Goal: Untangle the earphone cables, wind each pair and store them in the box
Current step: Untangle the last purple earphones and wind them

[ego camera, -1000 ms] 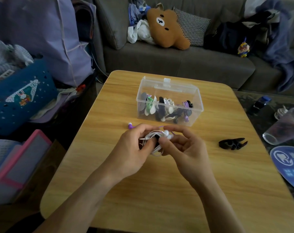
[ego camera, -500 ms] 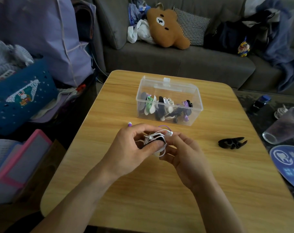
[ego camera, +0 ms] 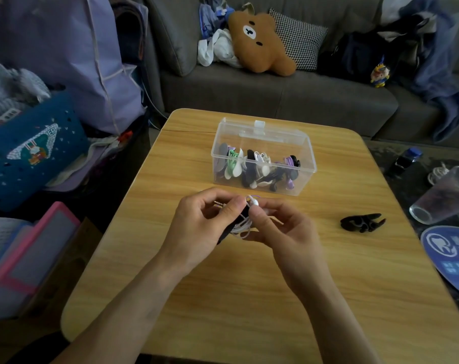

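A coiled white earphone cable [ego camera: 243, 225] wound on a black winder sits between both hands above the wooden table [ego camera: 249, 298]. My left hand [ego camera: 202, 224] grips the winder and coil from the left, thumb on top. My right hand [ego camera: 281, 229] pinches a white earbud [ego camera: 254, 202] at the top of the coil. A bit of purple cable shows just behind the fingers. The clear plastic box [ego camera: 264, 156] stands open just beyond the hands and holds several wound pairs in black, white, green and purple.
A spare black winder [ego camera: 362, 222] lies on the table to the right. Off the right edge are a tipped clear cup [ego camera: 446, 195], a blue round fan [ego camera: 449, 256] and a dark bottle [ego camera: 404, 161]. A sofa with a bear cushion [ego camera: 257, 43] stands behind; bags crowd the left.
The coil turned in my hands and tilted more upright. My right hand shifted its pinch up to the white earbud. The purple earbud seen left of my hand is now hidden.
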`<state>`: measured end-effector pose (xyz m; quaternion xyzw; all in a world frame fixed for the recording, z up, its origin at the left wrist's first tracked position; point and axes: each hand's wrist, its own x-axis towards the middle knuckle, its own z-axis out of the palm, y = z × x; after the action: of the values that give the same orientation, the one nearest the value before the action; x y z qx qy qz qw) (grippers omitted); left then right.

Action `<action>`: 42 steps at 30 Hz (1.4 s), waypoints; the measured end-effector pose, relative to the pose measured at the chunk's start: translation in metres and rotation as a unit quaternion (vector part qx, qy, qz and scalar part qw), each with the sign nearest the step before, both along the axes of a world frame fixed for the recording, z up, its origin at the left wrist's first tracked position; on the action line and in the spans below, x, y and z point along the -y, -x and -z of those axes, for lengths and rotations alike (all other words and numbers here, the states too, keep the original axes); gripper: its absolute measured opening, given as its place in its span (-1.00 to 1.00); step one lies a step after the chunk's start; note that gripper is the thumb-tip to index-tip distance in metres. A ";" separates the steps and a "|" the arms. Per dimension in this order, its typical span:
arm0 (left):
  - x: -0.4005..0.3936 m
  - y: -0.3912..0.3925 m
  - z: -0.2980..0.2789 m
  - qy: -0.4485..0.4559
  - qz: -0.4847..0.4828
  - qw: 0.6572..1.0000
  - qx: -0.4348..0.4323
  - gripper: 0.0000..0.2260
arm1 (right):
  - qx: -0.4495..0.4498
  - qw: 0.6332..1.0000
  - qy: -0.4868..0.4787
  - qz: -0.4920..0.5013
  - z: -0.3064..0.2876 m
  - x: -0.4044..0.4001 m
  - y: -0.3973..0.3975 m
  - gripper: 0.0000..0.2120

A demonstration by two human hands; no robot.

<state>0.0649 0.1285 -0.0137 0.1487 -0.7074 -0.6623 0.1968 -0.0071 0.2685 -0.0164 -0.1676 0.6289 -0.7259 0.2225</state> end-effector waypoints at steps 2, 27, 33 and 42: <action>-0.001 -0.001 -0.001 -0.035 0.003 0.999 0.006 -0.81 | -0.029 0.999 -0.010 0.009 0.003 0.000 0.000 -0.74; -0.008 0.005 0.010 0.038 -0.071 0.994 0.080 -0.75 | -0.115 0.978 -0.171 0.020 0.013 0.003 -0.002 -0.65; -0.005 0.004 0.002 -0.072 -0.045 0.992 0.095 -0.80 | -0.329 0.924 -0.180 0.074 0.009 0.002 -0.006 -0.63; 0.006 -0.001 0.003 0.020 0.100 0.986 0.131 -0.87 | -0.387 0.891 -0.229 0.060 0.006 -0.008 0.003 -0.70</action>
<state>0.0664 0.1225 -0.0163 0.1584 -0.7515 -0.6393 0.0384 -0.0103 0.2765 -0.0226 -0.3413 0.8230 -0.4513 -0.0500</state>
